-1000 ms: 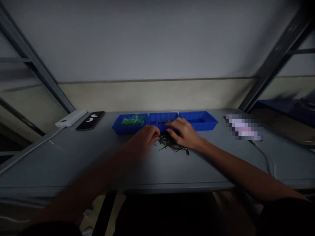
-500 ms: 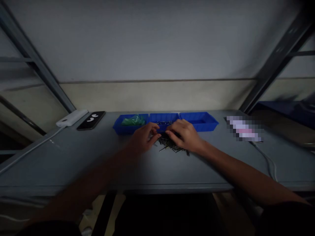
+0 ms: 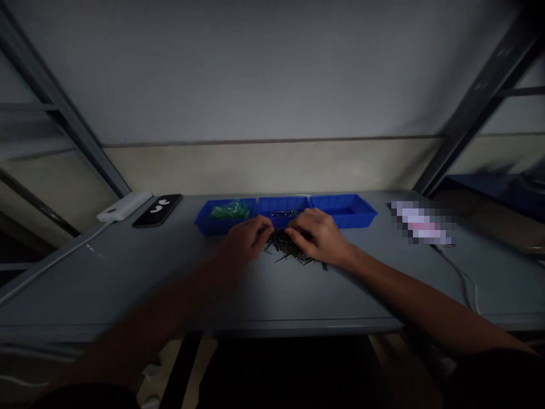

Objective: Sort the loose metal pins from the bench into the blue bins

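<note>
A heap of thin metal pieces, perhaps screws or pins, (image 3: 293,253) lies on the grey table in front of the bins. At its left edge is my left hand (image 3: 249,236), thumb and fingers pinched together; whatever they hold is too small to make out. My right hand (image 3: 317,234) rests over the heap's right side with curled fingers, their tips hidden among the pieces. Just behind the hands, the middle blue bin (image 3: 284,203) contains several shiny metal pieces (image 3: 285,213). The left blue bin (image 3: 204,224) holds a green plastic bag (image 3: 231,209).
The right blue bin (image 3: 353,218) adjoins the middle one. On the left lie a phone (image 3: 149,218) with white earbuds (image 3: 160,205) and a white power bank (image 3: 123,207) with a cable. A blurred-out device (image 3: 421,223) with a cable lies right. Metal posts flank the table.
My left hand has drawn slightly left, away from my right hand, and its fingers have closed together. My right hand has barely moved.
</note>
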`<state>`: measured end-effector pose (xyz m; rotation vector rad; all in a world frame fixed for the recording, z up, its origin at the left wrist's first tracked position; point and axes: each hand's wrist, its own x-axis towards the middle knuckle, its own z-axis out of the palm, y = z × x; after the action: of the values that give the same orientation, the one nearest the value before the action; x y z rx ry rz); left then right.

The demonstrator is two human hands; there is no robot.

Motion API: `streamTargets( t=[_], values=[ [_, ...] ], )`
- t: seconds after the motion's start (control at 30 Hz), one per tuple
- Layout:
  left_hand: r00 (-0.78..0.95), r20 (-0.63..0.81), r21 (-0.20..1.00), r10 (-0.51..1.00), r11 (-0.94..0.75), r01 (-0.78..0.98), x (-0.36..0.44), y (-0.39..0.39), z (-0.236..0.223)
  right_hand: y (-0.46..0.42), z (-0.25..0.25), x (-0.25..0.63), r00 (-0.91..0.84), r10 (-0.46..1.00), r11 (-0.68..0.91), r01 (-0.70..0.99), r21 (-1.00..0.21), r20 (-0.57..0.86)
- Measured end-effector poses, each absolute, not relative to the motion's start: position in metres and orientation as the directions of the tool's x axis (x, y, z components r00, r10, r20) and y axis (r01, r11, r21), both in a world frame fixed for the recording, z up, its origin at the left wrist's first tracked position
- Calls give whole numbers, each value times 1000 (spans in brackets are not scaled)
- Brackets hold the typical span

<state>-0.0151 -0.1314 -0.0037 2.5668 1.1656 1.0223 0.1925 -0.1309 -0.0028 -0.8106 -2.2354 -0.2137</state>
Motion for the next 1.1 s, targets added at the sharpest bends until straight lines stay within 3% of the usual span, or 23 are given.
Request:
streamTargets(
  t=[0.17,0.3,0.5,0.6,0.83,1.1],
  values=[
    [496,416,367,762,-640,675,-24,-123,-1,-123,10,213,-364,464,714,694,-97,807],
    [614,276,324,739,-673,665,-37,-113,0,-109,25,246,-83,497,500,841,-207,864],
    [728,84,273,680,-719,639,-45,-112,-1,-92,29,270,46,778,219,915,-339,627],
    [732,85,269,676,-723,637,-44,-114,-2,-95,27,261,-39,793,303,891,-338,608],
    [705,153,291,693,-713,638,-40,-117,-1,-121,22,226,-411,677,641,737,-215,610],
    [666,266,579,696,-668,467,-23,-134,7,-140,14,203,-523,698,703,630,-330,488]
  ],
)
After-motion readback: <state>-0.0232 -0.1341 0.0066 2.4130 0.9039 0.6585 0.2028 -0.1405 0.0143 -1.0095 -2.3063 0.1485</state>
